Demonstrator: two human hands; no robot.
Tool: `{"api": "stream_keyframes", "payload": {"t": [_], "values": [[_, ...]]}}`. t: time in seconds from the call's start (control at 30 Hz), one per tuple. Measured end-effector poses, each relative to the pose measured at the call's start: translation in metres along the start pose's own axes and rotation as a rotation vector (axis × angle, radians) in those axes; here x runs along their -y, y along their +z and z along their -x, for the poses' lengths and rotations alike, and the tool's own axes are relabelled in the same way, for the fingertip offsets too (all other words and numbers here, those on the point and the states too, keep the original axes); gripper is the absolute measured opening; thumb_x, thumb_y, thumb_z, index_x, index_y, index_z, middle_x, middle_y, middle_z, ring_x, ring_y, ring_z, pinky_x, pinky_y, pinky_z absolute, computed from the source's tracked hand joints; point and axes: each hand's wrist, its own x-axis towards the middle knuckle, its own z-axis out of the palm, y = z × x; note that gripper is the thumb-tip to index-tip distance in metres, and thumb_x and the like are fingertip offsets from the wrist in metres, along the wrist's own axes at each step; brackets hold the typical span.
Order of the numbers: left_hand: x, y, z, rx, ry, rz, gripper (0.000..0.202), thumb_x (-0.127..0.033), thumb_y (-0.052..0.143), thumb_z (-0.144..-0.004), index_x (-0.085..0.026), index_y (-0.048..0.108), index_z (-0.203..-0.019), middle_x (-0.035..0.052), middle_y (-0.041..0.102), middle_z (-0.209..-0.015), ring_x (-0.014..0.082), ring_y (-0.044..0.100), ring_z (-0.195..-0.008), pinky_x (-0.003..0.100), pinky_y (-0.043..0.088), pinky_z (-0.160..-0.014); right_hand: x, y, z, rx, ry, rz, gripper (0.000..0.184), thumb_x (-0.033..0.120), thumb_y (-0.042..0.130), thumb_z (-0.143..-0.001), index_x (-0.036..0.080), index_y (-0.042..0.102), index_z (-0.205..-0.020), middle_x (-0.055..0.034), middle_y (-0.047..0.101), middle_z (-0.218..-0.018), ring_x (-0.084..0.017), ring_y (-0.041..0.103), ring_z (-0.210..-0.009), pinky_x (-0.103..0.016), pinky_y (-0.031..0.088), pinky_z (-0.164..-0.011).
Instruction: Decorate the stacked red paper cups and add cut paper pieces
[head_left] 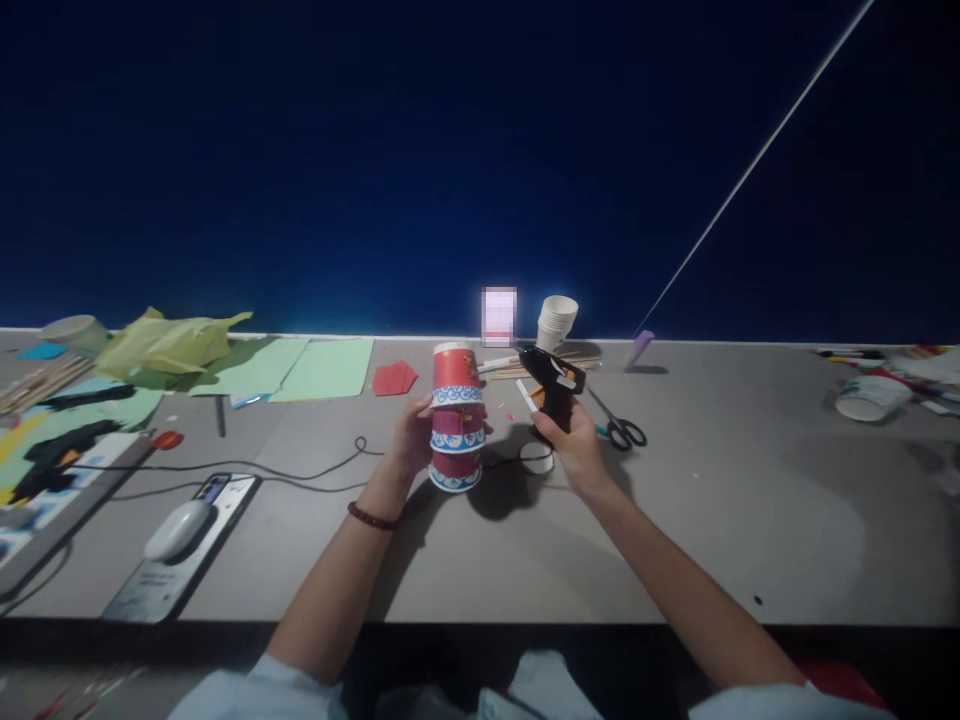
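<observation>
Left hand [411, 435] wrapped around a column of three red paper cups [456, 428], just left of the frame's lower centre, mouths down and partly nested. Right hand [576, 448], right of centre, gripped a black glue gun [551, 372] by its handle, nozzle angled left toward the top cup, apparently apart from it.

Progress, as judged: partway. Three cups were already lined up as one column; whether glue held them could not be made out. Nothing sat on the top cup. A stack of white cups [557, 318] behind the gun looked unused.

Room: dark blue wall [375, 160] filled the upper half, a thin pale line slanting across its upper right. Below it, a grey bench [712, 500] ran the full width, crowded on the left, barer at lower right.

On it, by descending size: power strip [75, 500] at lower left; pale green sheets [334, 365] and a crumpled yellow-green bag [169, 345], left of centre and upper left of the bench; phone [161, 582], lower left, a white rounded object [180, 530] on top; scissors [612, 420] beside the right hand; red paper pieces [391, 380] left of the column; one black speck [757, 600], lower right.
</observation>
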Motion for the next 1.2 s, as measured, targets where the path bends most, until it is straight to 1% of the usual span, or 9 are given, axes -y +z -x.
{"api": "stream_keyframes", "payload": {"t": [0.13,0.23,0.3,0.4,0.5,0.67,0.77,1.0,1.2], "values": [[0.001,0.0,-0.002,-0.035,-0.013,-0.012,0.057,-0.05,0.061,-0.072,-0.005,0.068,-0.107,0.0171,0.074,-0.096,0.0314,0.071,-0.085,0.038,0.054,-0.076,0.016,-0.002,0.004,0.051,-0.071,0.083,0.028,0.04,0.076,-0.065,0.019,0.065,-0.081,-0.0015,0.068,-0.073,-0.017,0.063,-0.067,-0.031,0.053,-0.068],[0.001,0.003,-0.003,-0.084,0.014,-0.008,0.054,-0.049,0.059,-0.073,-0.005,0.068,-0.103,0.0178,0.073,-0.098,0.0305,0.071,-0.085,0.038,0.054,-0.074,0.031,-0.001,0.003,0.118,-0.157,0.167,0.021,0.036,0.074,-0.068,0.019,0.067,-0.079,-0.0024,0.069,-0.074,-0.018,0.064,-0.07,-0.033,0.054,-0.073],[0.002,0.006,-0.004,-0.15,0.076,0.01,0.052,-0.047,0.058,-0.075,-0.007,0.067,-0.106,0.0165,0.073,-0.099,0.0296,0.071,-0.084,0.038,0.055,-0.074,0.04,0.0,0.001,0.176,-0.186,0.226,0.018,0.034,0.073,-0.07,0.019,0.069,-0.078,-0.0028,0.07,-0.076,-0.018,0.065,-0.073,-0.032,0.054,-0.074],[0.003,0.011,-0.006,-0.297,0.248,0.052,0.051,-0.047,0.058,-0.076,-0.008,0.066,-0.109,0.0155,0.073,-0.101,0.0287,0.07,-0.088,0.039,0.055,-0.079,0.05,0.005,-0.002,0.296,-0.149,0.277,0.017,0.035,0.072,-0.071,0.018,0.067,-0.071,-0.0015,0.067,-0.067,-0.016,0.062,-0.063,-0.029,0.051,-0.062],[0.002,0.013,-0.007,-0.379,0.342,0.041,0.05,-0.048,0.059,-0.076,-0.008,0.068,-0.106,0.0156,0.074,-0.102,0.0282,0.07,-0.09,0.038,0.055,-0.08,0.057,0.012,-0.006,0.331,-0.117,0.285,0.018,0.034,0.072,-0.071,0.017,0.066,-0.069,-0.0011,0.065,-0.062,-0.015,0.059,-0.057,-0.028,0.049,-0.057],[0.004,0.012,-0.007,-0.35,0.255,-0.036,0.053,-0.053,0.057,-0.077,-0.008,0.068,-0.104,0.0156,0.075,-0.095,0.0295,0.071,-0.085,0.039,0.054,-0.078,0.071,0.027,-0.007,0.441,-0.097,0.308,0.016,0.033,0.071,-0.07,0.018,0.065,-0.072,-0.0012,0.065,-0.062,-0.015,0.059,-0.054,-0.029,0.051,-0.056],[0.008,0.007,-0.009,-0.343,0.209,-0.018,0.055,-0.058,0.059,-0.077,-0.01,0.069,-0.102,0.0145,0.075,-0.093,0.0285,0.072,-0.083,0.038,0.055,-0.075,0.079,0.031,-0.008,0.451,-0.118,0.338,0.017,0.034,0.071,-0.072,0.019,0.065,-0.073,0.0002,0.064,-0.059,-0.013,0.058,-0.05,-0.028,0.048,-0.052],[0.012,0.002,-0.009,-0.299,0.183,-0.063,0.054,-0.057,0.066,-0.073,-0.01,0.069,-0.1,0.0146,0.075,-0.096,0.0285,0.072,-0.083,0.036,0.056,-0.07,0.082,0.028,-0.007,0.427,-0.074,0.542,0.043,0.042,0.062,-0.083,0.02,0.053,-0.046,-0.0006,0.055,-0.044,-0.012,0.053,-0.044,-0.028,0.046,-0.052],[0.013,0.004,-0.006,-0.235,0.135,-0.101,0.056,-0.059,0.068,-0.072,-0.009,0.071,-0.097,0.0162,0.076,-0.096,0.0291,0.072,-0.086,0.036,0.056,-0.075,0.079,0.023,-0.008,0.453,-0.11,0.639,0.039,0.045,0.061,-0.085,0.019,0.06,-0.055,0.0003,0.058,-0.045,-0.013,0.055,-0.043,-0.027,0.045,-0.05]]}}
